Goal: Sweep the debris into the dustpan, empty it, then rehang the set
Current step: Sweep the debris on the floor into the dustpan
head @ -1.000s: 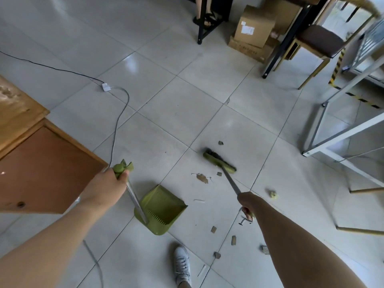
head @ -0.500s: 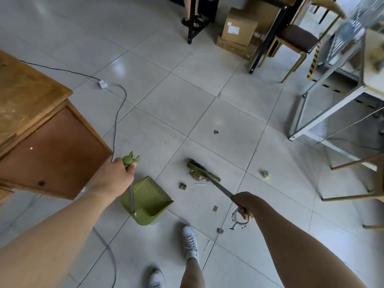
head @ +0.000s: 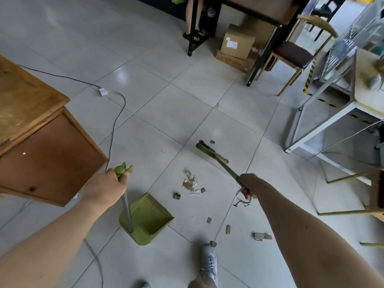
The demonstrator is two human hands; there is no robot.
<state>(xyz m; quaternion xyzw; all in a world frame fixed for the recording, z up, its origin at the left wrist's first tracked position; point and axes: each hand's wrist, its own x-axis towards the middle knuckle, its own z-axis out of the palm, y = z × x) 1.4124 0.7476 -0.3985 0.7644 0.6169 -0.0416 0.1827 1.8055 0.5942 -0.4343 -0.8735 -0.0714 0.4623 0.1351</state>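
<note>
My left hand (head: 105, 189) grips the green top of the dustpan's metal handle. The green dustpan (head: 146, 220) rests on the tiled floor with its mouth facing right. My right hand (head: 247, 185) holds the broom handle. The green broom head (head: 211, 152) is on the floor well beyond the pan, beside one small scrap (head: 212, 141). A crumpled paper and cardboard scraps (head: 190, 182) lie between broom and pan. More cardboard bits (head: 228, 229) are scattered near my white shoe (head: 209, 261).
A wooden desk (head: 37, 146) stands close on the left, with a grey cable (head: 116, 125) trailing along the floor past it. A white metal table frame (head: 307, 121) and chairs are on the right. Cardboard boxes (head: 236, 44) and another person's legs are at the back.
The broom head has swung out away from me, past the paper pile, to the far scrap. The dustpan stays in about the same spot. My view shifted as I stepped.
</note>
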